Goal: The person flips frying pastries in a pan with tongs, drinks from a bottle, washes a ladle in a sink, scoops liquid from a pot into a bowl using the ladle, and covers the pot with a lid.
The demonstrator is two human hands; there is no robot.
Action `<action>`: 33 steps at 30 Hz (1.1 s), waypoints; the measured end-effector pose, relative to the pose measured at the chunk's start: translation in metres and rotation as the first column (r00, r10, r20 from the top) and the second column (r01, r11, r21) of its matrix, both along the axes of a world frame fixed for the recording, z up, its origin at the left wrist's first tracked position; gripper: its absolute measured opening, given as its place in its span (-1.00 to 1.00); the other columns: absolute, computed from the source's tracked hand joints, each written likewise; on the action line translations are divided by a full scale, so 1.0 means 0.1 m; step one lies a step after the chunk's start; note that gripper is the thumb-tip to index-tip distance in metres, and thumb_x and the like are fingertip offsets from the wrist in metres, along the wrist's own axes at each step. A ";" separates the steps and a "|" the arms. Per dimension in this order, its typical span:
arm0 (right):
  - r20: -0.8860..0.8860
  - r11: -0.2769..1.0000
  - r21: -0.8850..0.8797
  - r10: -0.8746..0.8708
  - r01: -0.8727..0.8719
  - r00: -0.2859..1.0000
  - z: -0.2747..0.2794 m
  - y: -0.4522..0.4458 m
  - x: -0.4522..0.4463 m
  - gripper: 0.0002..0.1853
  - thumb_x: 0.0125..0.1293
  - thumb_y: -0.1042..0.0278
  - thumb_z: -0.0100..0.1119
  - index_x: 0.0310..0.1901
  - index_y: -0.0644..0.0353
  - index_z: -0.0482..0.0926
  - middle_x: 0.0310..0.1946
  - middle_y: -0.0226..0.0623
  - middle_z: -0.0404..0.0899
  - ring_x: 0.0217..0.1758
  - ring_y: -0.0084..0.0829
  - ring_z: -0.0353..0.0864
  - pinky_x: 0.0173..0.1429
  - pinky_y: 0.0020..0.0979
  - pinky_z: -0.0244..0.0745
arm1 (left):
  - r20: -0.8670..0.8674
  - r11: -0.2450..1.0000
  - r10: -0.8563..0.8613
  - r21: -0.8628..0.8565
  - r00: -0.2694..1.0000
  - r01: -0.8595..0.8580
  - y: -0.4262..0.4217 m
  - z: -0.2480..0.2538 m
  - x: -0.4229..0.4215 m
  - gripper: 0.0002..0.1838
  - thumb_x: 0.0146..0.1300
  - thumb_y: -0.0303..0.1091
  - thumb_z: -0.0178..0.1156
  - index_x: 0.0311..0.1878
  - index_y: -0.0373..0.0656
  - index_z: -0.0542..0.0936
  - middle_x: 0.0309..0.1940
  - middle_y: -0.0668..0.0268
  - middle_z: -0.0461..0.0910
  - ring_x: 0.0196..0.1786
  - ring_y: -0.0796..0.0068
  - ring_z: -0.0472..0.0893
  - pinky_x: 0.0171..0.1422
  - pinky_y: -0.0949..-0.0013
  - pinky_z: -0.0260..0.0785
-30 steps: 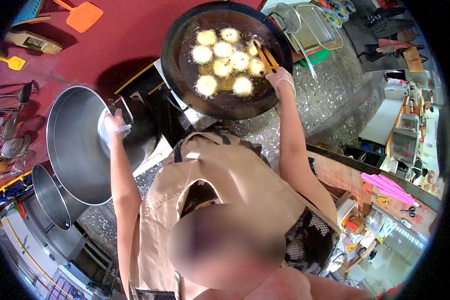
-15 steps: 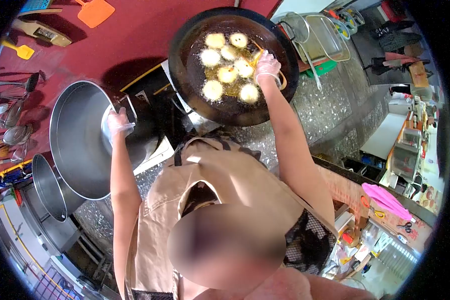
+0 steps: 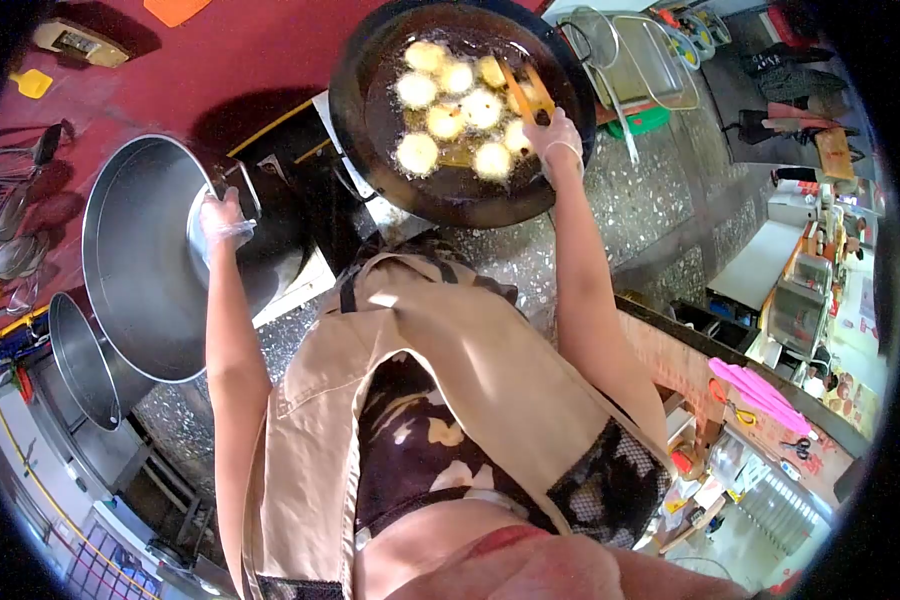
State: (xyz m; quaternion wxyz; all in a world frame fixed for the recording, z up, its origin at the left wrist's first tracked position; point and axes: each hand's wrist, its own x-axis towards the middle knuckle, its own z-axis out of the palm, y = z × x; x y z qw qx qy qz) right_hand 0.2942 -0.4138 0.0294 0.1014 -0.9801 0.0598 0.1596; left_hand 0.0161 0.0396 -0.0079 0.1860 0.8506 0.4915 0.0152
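Note:
My left hand (image 3: 225, 218), in a clear plastic glove, grips the near rim of a large metal pot (image 3: 135, 270) beside its handle. The pot is tilted, with its wide grey inside showing. My right hand (image 3: 556, 140), gloved too, is closed around wooden tongs (image 3: 526, 92) over the right side of a big dark wok (image 3: 370, 150). The two arms of the tongs reach apart down to the frying pieces at that side. Several pale, round dough pieces (image 3: 445, 122) lie in bubbling oil. Whether the tongs clasp a piece is unclear.
A smaller metal pot (image 3: 82, 360) stands left of the large one. Ladles and a whisk (image 3: 15, 255) lie along the red surface's left edge. A wire strainer (image 3: 595, 40) and tray (image 3: 650, 70) are right of the wok. A pink cloth (image 3: 760, 395) lies at the right.
My right hand has moved right and toward me in the wok, and the tongs now show as two spread arms. Some dough pieces have shifted. My left hand stays on the pot rim.

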 end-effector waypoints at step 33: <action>-0.520 0.876 0.417 0.012 0.241 0.854 -0.15 -0.58 -0.58 -0.49 0.00 0.06 0.38 -0.14 0.32 0.58 -0.37 -0.30 0.54 -0.35 -0.42 0.51 -0.25 -0.33 0.41 | 0.082 1.000 -0.010 0.007 0.997 0.009 0.08 -0.10 0.01 -0.46 0.07 -0.03 0.21 -0.17 -0.44 0.54 -0.19 -0.23 0.56 -0.03 -0.18 0.54 0.09 0.04 0.36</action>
